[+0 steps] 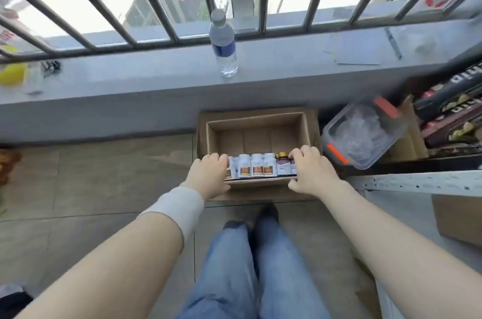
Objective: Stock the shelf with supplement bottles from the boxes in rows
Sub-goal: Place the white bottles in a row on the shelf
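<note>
We find the open brown cardboard box (307, 127) on the grey tiled floor (104, 175), directly below the grey concrete window ledge (130, 78). The far part of the box shows bare cardboard. A single row of white plastic supplement bottles with orange labels (257, 168) stands upright along its near wall, and a purple-labelled bottle with a gold cap (283, 165) stands at the right end of that row.

Our left hand (211, 175) sits at the left end of the row, fingers curled down over the top of the outermost white bottle. Our right hand (313, 172) sits at the right end, fingers curled over a purple-labelled bottle that is mostly hidden. Its thumb appears to rest against the outside of the near wall.

A clear plastic water bottle with a blue label (223, 42) stands upright on the ledge. A transparent plastic container with orange clips (362, 133) lies tilted just right of the box. The white perforated metal shelf rail (417, 181) runs at the right.
</note>
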